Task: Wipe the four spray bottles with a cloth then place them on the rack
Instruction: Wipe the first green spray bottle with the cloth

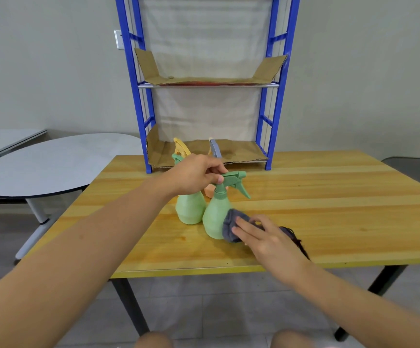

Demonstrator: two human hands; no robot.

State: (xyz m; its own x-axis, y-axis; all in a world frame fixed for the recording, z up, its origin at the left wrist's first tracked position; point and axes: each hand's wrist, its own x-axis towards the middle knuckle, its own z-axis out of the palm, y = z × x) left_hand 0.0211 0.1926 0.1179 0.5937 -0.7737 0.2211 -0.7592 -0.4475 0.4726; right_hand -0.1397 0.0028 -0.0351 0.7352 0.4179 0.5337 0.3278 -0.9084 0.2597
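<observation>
A wooden tabletop [304, 197], pale yellow with visible grain and a smooth finish, is seen carrying everything. At its far edge a blue metal rack [276, 96] is stood, its two shelves lined with brown cardboard [203, 80]; no bottle is on it yet. A grey round table [40, 167] is set to the left, apart from the work.

Four spray bottles are grouped in front of the rack. The near green bottle [215, 217], matte plastic, pear-shaped, upright with its long axis vertical and its trigger pointing right, is held at the spray head by the left hand [193, 177], fingers pinched together on the top. A second green bottle [188, 209] is stood just beside it to the left, touching or nearly so. A yellow-topped bottle [181, 145] and a blue-topped bottle [215, 148] are mostly hidden behind.

A grey cloth [231, 227], soft and bunched, is pressed against the near bottle's lower right side by the right hand [266, 237], fingers laid flat and slightly spread on it. The bottle lies left of the right hand; wiping is judged underway, with the rack straight ahead beyond it.
</observation>
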